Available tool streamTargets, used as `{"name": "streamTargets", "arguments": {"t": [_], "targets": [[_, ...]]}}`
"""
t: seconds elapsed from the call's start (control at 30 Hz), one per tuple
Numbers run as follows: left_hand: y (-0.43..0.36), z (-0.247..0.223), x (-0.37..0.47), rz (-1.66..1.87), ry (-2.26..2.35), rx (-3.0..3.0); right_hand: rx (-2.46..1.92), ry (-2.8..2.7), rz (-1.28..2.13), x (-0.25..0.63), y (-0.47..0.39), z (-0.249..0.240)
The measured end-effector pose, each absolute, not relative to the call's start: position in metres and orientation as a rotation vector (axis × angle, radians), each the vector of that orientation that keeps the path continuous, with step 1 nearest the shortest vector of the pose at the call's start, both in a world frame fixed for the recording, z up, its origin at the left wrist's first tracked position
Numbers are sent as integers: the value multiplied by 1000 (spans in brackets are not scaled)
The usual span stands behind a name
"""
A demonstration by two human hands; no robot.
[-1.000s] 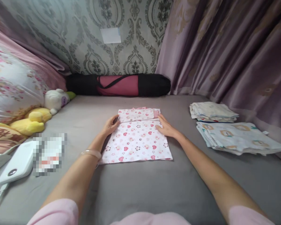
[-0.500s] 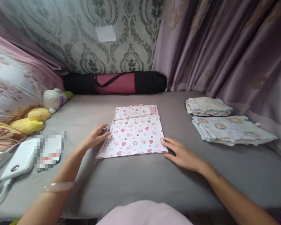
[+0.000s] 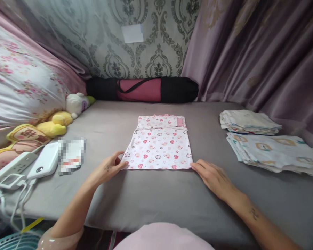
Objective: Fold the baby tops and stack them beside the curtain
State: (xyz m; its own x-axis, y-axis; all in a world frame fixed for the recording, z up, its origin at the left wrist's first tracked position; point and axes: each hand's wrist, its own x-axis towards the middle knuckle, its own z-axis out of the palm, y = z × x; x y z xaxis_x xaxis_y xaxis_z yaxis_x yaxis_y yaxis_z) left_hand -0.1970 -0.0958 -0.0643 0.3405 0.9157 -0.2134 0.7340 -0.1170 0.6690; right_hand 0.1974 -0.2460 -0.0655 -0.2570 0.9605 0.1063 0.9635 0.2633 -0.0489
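A folded white cloth (image 3: 161,149) with a pink heart and flower print lies flat on the grey bed sheet. Its far end is turned over into a band with a small pink patch, and a bit of pink trim sticks out beyond that edge. At the near left corner, my left hand (image 3: 111,169) grips the cloth with the thumb on top and the fingers partly tucked out of sight. My right hand (image 3: 215,177) pinches the near right corner, its fingers close together. What kind of item the cloth is, I cannot tell.
On the right lie two stacks of folded cloths, a cream one (image 3: 250,121) and a pale patterned one (image 3: 273,151). A black and pink roll bag (image 3: 141,90) lies along the wall. Plush toys (image 3: 56,124), a white power bank (image 3: 47,159) and a power strip (image 3: 13,170) are left.
Both hands have moved to the near corners of the cloth and closed on them. Earlier they rested at its sides with fingers spread. The view has shifted a little to the left.
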Motion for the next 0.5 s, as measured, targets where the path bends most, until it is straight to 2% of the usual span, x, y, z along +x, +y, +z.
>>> {"name": "streamTargets", "arguments": {"t": [0.33,0.5], "targets": [[-101,-52,-203,346,1243,1815,-1750,-2113,170,195,-244,-72],[-107,-54,-200,446,1193,2056,-1796,-2063,134,193,-241,-76]]}}
